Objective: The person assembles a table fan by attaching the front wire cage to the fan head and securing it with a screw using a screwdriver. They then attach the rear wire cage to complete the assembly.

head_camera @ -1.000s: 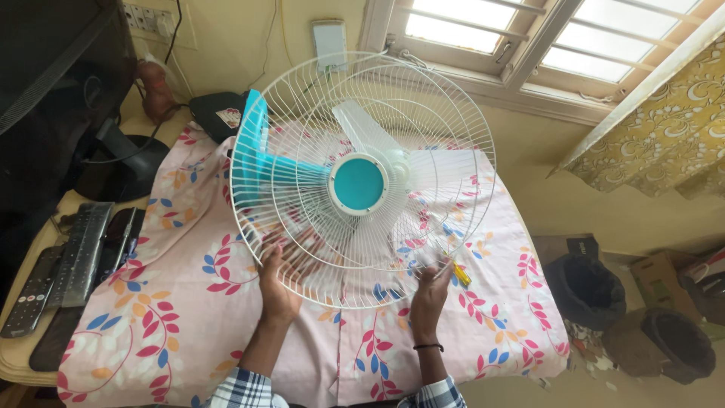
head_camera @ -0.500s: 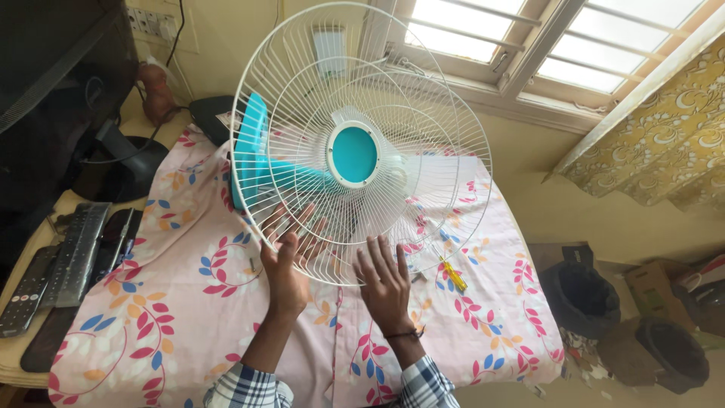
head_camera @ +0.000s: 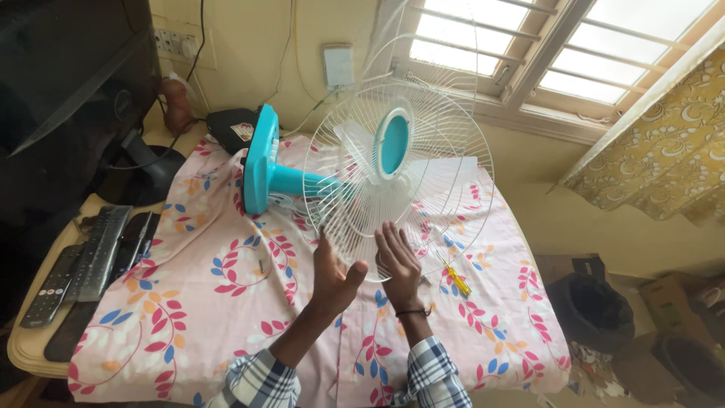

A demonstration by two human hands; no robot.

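On floral cloth (head_camera: pixel 189 302), fan (head_camera: pixel 393 174).

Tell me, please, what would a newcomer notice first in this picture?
A white fan guard with a teal centre stands in the middle, above the floral cloth. The left hand and right hand meet its lower rim. The teal fan base lies on its side behind, at the left.
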